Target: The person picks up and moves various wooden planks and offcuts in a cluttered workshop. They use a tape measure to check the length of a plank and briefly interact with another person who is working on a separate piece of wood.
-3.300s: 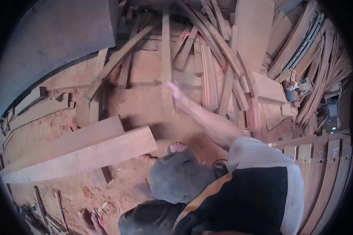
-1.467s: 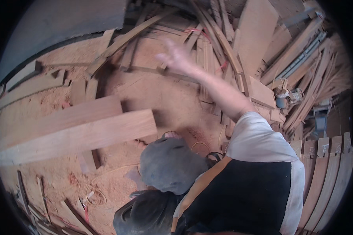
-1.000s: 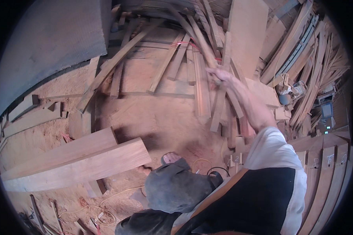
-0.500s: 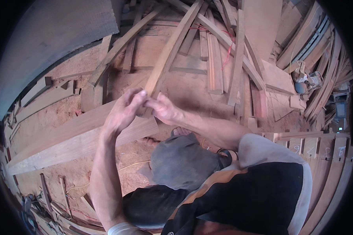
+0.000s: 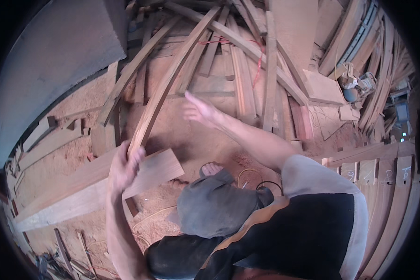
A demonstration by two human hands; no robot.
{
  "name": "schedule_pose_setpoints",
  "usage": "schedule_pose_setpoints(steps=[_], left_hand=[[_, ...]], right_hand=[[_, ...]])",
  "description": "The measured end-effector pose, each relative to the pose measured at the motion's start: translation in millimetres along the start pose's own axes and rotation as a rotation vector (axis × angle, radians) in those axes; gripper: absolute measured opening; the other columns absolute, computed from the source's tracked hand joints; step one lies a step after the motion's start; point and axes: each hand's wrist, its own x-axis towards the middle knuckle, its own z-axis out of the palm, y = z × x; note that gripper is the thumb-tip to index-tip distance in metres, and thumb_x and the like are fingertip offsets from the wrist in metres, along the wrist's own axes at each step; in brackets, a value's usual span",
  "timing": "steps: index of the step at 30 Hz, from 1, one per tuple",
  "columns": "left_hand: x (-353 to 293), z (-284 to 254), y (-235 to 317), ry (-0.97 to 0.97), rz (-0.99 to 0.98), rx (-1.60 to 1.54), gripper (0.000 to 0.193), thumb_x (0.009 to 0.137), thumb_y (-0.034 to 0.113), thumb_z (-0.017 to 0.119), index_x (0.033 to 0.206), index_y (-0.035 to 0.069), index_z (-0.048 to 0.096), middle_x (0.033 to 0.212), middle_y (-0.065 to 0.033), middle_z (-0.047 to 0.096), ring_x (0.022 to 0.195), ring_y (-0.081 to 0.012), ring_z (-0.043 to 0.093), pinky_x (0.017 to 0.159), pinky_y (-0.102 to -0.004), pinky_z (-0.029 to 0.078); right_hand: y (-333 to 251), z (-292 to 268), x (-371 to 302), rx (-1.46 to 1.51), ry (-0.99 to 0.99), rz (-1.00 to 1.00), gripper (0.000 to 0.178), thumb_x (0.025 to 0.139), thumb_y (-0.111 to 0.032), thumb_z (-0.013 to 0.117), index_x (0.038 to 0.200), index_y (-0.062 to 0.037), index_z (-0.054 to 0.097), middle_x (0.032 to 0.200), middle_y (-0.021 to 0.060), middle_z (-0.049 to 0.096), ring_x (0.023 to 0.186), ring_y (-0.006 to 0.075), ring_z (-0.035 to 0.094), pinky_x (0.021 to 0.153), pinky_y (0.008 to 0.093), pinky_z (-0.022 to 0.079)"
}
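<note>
A long, slightly curved wooden strip [image 5: 165,81] slants from the far pile down toward me. Around its near end my left hand [image 5: 124,169] is closed, thumb on one side and fingers on the other. My right hand [image 5: 200,111] is off the wood, to the right of the strip, with its thumb raised apart from the fingers and nothing in it. Below the left hand lies a wide pale plank [image 5: 161,170], partly covered by my hand and forearm.
Several beams [image 5: 238,35] lie crossed at the far side, with a red cord [image 5: 259,70] among them. A large grey panel [image 5: 65,70] fills the upper left. Marked boards [image 5: 371,182] stand in a row at right. My bare foot [image 5: 212,169] rests on the dusty floor.
My right hand has let go of the strip and moved up and to the right. My left hand has brought the strip's near end down and to the left.
</note>
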Motion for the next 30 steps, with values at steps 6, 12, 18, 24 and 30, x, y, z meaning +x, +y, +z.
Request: schedule_pose_setpoints(steps=[6,12,18,24,30], left_hand=[[-75.0,15.5,-47.5,0.22,0.035,0.181,0.068,0.093,0.024,0.078,0.144,-0.008,0.046,0.113,-0.0147,0.066,0.099,-0.0203,0.062,0.087,-0.0337,0.052],[-58.0,-52.2,-88.6,0.53,0.09,0.57,0.066,0.098,0.015,0.07,0.153,-0.003,0.039,0.146,-0.0277,0.052,0.135,-0.0393,0.05,0.115,-0.0466,0.038],[-59.3,-115.6,-73.1,0.776,0.122,0.679,0.053,0.101,0.028,0.068,0.143,0.0,0.052,0.14,-0.0219,0.058,0.134,-0.0357,0.052,0.114,-0.0457,0.038],[-83.7,-110.5,-116.5,0.465,0.087,0.685,0.046,0.1,0.029,0.069,0.136,0.003,0.058,0.136,-0.0191,0.06,0.132,-0.0352,0.053,0.113,-0.0463,0.038],[-100.1,-118.2,-105.4,0.468,-0.186,0.546,0.047,0.097,0.025,0.069,0.136,0.002,0.057,0.137,-0.019,0.06,0.131,-0.0368,0.054,0.11,-0.0479,0.041]], right_hand=[[-20.4,78.8,37.5,0.045,-0.191,-0.274,0.119,0.088,-0.058,0.076,0.165,-0.0036,0.003,0.169,0.0242,0.018,0.153,0.0442,0.024,0.121,0.0656,0.023],[-63.4,28.0,34.7,-0.999,-0.215,-0.801,0.104,0.09,-0.054,0.075,0.158,0.0069,0.025,0.161,0.0318,0.033,0.151,0.0449,0.029,0.125,0.0522,0.026],[-100.4,-218.5,-26.1,-1.488,1.348,-0.373,0.098,0.078,-0.057,0.082,0.151,-0.0036,0.043,0.155,0.024,0.044,0.144,0.0393,0.042,0.118,0.0545,0.032],[-47.5,-284.8,-6.6,-0.819,1.014,-0.407,0.067,0.079,-0.027,0.082,0.134,-0.001,0.054,0.115,0.0196,0.072,0.106,0.031,0.071,0.093,0.042,0.056],[-13.7,-158.2,12.8,-0.342,0.559,-0.809,0.059,0.087,-0.011,0.076,0.137,0.0009,0.049,0.124,0.0159,0.068,0.113,0.0234,0.067,0.099,0.0352,0.055]])
